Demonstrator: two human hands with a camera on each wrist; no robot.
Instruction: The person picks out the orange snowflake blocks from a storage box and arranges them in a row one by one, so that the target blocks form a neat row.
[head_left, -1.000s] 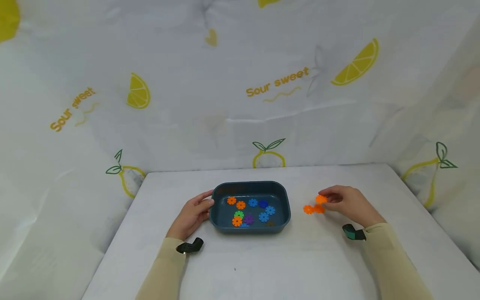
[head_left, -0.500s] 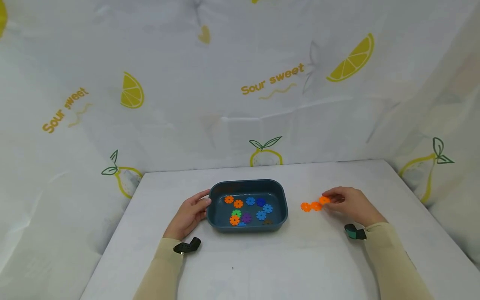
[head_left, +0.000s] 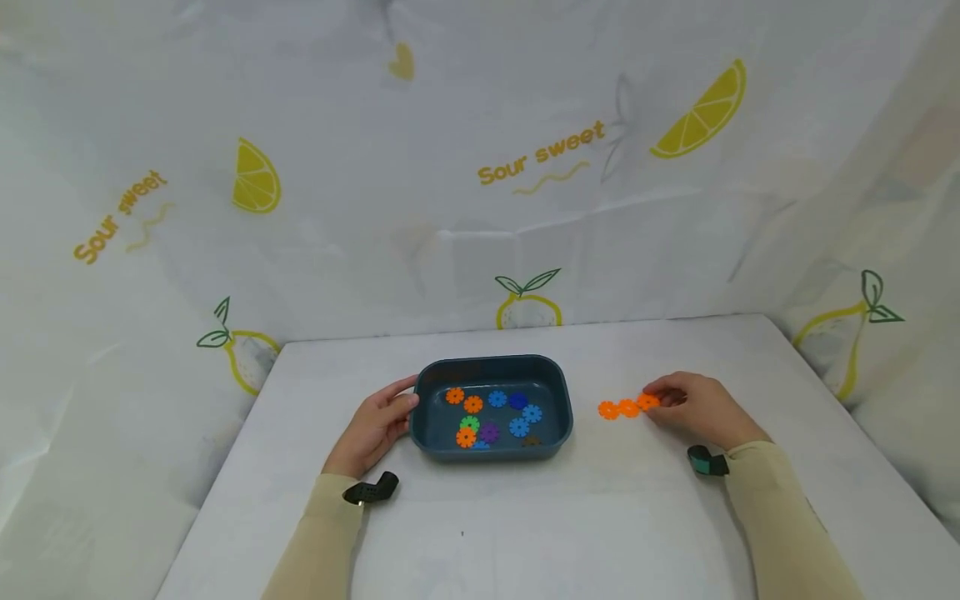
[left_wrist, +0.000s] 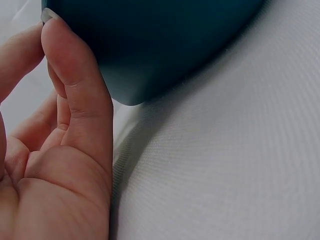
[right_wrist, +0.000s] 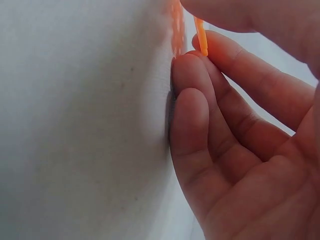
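Observation:
My left hand (head_left: 372,427) holds the left end of a dark teal tray (head_left: 491,455). In the left wrist view its thumb (left_wrist: 75,60) lies against the tray's wall (left_wrist: 135,75). To the right of the tray, my right hand (head_left: 703,410) pinches an orange notched disc (head_left: 648,402) between thumb and fingertips. That disc is edge-on in the right wrist view, where the other fingertips (right_wrist: 190,112) rest at the table surface. Two more orange discs, a left one (head_left: 608,410) and a middle one (head_left: 628,408), lie in a row leftward from the pinched one.
Inside the tray lie several notched discs, among them an orange disc (head_left: 454,396), a green disc (head_left: 469,424), a purple disc (head_left: 489,432) and a blue disc (head_left: 519,427). A white cloth (head_left: 555,525) covers the table, and a lemon-printed sheet (head_left: 375,167) hangs behind it.
My right hand has lowered its orange disc from above the right end of the row to beside it, so the three discs line up. My left hand keeps its hold on the tray.

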